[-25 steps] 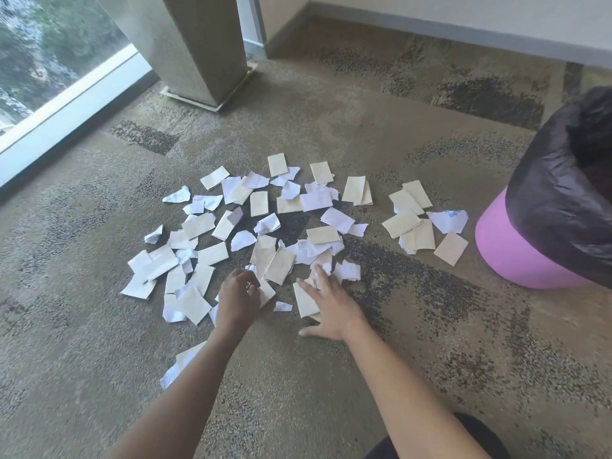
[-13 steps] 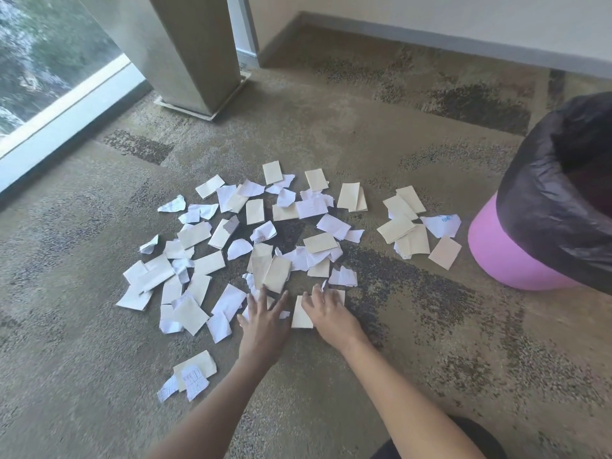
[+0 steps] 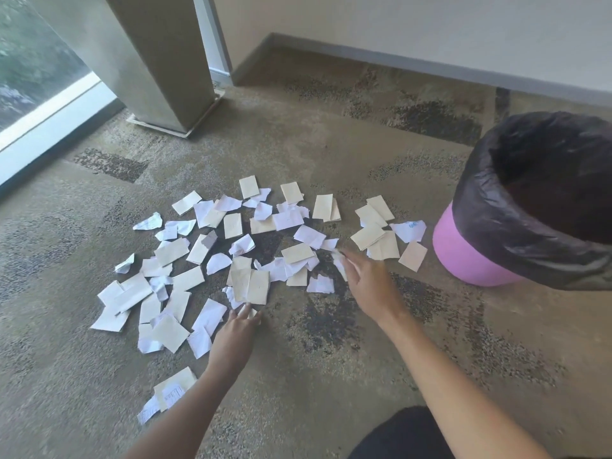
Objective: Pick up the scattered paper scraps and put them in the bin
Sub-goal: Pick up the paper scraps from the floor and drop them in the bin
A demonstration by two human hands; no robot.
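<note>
Bare carpet lies open at six o'clock below the paper scraps; the bin blocks three o'clock, a pillar eleven; the blurred right hand possibly crowds the scraps' right edge

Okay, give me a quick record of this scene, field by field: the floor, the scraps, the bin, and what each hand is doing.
floor: patterned carpet
paper scraps: many white and beige pieces scattered on the carpet
bin: pink, black liner, right of the scraps, upright
left hand: fingers pinching a small scrap at the near edge of the pile
right hand: holding a white scrap in its grip, blurred
in bin: inside not visible
</note>
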